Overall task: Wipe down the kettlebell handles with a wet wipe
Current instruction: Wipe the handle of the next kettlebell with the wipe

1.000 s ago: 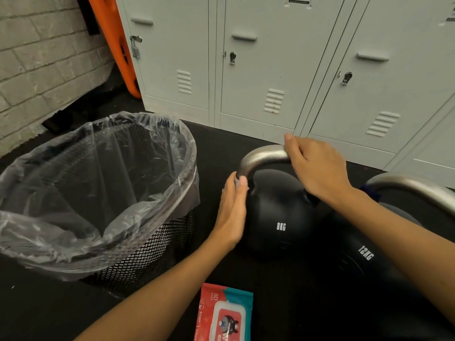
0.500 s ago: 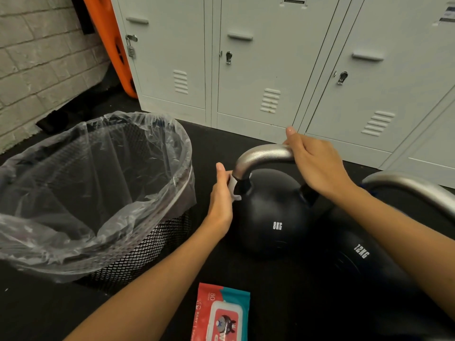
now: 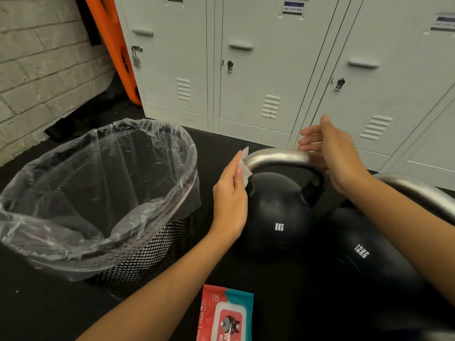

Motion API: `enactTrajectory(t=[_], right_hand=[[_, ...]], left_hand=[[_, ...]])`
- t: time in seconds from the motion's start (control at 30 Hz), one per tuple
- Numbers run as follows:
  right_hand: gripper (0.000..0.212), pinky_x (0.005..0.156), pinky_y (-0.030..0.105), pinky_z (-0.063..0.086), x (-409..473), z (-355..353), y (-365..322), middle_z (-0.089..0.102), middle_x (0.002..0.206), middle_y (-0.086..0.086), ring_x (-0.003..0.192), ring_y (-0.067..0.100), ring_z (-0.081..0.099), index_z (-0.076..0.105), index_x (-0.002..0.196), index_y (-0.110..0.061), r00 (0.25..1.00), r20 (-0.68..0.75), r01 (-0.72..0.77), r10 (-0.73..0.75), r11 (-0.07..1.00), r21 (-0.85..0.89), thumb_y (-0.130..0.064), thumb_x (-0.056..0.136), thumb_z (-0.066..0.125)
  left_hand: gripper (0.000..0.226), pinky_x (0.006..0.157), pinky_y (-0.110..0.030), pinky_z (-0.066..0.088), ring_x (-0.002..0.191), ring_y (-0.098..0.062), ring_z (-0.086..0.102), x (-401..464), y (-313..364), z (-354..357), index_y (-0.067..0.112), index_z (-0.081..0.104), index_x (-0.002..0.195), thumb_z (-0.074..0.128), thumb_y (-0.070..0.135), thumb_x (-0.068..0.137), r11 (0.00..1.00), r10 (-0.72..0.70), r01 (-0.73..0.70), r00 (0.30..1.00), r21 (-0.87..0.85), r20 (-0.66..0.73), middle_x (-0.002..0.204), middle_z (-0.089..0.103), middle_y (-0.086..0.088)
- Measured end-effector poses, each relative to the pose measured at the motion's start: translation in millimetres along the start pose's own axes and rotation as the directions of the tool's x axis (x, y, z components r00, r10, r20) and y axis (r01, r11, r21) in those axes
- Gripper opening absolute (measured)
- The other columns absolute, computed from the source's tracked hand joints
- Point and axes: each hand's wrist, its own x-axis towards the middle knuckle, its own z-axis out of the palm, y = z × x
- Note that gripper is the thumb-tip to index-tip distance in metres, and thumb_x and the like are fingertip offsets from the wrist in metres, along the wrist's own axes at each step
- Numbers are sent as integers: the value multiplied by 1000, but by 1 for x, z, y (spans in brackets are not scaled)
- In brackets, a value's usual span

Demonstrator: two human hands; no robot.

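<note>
A black 8 kg kettlebell (image 3: 275, 217) stands on the dark floor, its silver handle (image 3: 278, 157) arching over it. My left hand (image 3: 230, 190) presses a white wet wipe (image 3: 245, 164) against the handle's left end with straight fingers. My right hand (image 3: 337, 153) hovers at the handle's right end, fingers spread and lifted off the metal. A black 12 kg kettlebell (image 3: 369, 262) sits to the right, mostly under my right forearm, its silver handle (image 3: 423, 193) partly in view.
A black mesh bin (image 3: 152, 254) with a clear plastic liner (image 3: 73, 193) stands left of the kettlebells. A red wet wipe pack (image 3: 225, 313) lies on the floor near the bottom edge. Grey lockers (image 3: 258, 70) line the back; a brick wall (image 3: 37, 70) is at left.
My right hand has let go of the 8 kg handle and opened above it. My left hand has slid the wipe up the handle's left side.
</note>
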Motion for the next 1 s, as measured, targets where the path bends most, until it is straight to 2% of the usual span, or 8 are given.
enactTrajectory(t=[0.17, 0.33, 0.47, 0.6, 0.7, 0.77, 0.87, 1.0], right_hand=[[44, 75, 29, 50, 3, -17, -9, 67, 79, 2, 79, 17, 66, 66, 88, -16, 998, -63, 9, 0, 989, 146, -37, 106, 31], [27, 79, 29, 54, -15, -17, -31, 68, 87, 5, 82, 16, 68, 66, 103, -12, 989, 140, 26, -47, 988, 152, -30, 103, 46], [35, 78, 30, 59, -26, -15, -48, 69, 91, 8, 82, 17, 69, 66, 111, -7, 943, 332, -87, 13, 974, 210, -38, 99, 54], [19, 69, 26, 58, -25, -13, -47, 71, 84, 3, 75, 16, 69, 64, 111, -9, 933, 358, -108, 35, 977, 185, -15, 93, 64], [21, 64, 25, 57, -21, -16, -39, 69, 80, 5, 67, 14, 65, 63, 112, -10, 967, 253, -14, 12, 1000, 7, -3, 92, 63], [19, 64, 26, 54, -16, -20, -31, 69, 82, 6, 70, 18, 63, 65, 108, -14, 984, 176, 73, -40, 980, -186, -4, 92, 63], [17, 64, 26, 52, -12, -25, -19, 68, 90, 6, 76, 20, 63, 65, 103, -19, 984, 126, 167, -126, 899, -404, -8, 92, 61], [18, 79, 26, 40, -17, -24, -5, 65, 107, -1, 99, 21, 56, 64, 107, -22, 949, 150, 310, -278, 731, -608, -13, 94, 57]], left_hand=[[37, 101, -4, 34, 123, 7, 44, 14, 46, 5, 18, 49, 138, 36, 21, 104, 993, 71, -82, 990, -85, -125, 137, 53, 8], [37, 100, -4, 33, 125, 2, 43, 26, 82, 26, 18, 48, 139, 35, 24, 105, 988, 149, -144, 985, -60, 91, 141, 51, 4], [42, 113, -26, 31, 136, -14, 39, 30, 76, 42, 21, 37, 146, 32, 29, 105, 977, 155, -190, 941, 92, 300, 146, 46, -3], [53, 117, -52, 21, 145, -31, 21, 33, 66, 43, 30, 12, 153, 28, 40, 104, 952, 70, -186, 904, 242, 421, 154, 33, -7], [64, 118, -40, -8, 147, -16, -6, 30, 67, 33, 28, 5, 153, 40, 39, 101, 910, 32, -211, 895, 358, 445, 161, 12, 1], [68, 115, -36, -15, 142, -4, -12, 28, 61, 23, 27, 11, 153, 49, 39, 98, 876, 55, -243, 908, 416, 415, 161, 7, 4], [75, 116, -38, -14, 143, -2, -10, 23, 40, 11, 23, 19, 151, 60, 39, 91, 866, 83, -246, 930, 436, 359, 160, 14, 3], [90, 121, -45, 5, 146, -11, 0, 14, 17, 2, 24, 15, 152, 72, 37, 83, 912, -23, -86, 965, 401, 261, 158, 17, 1]])
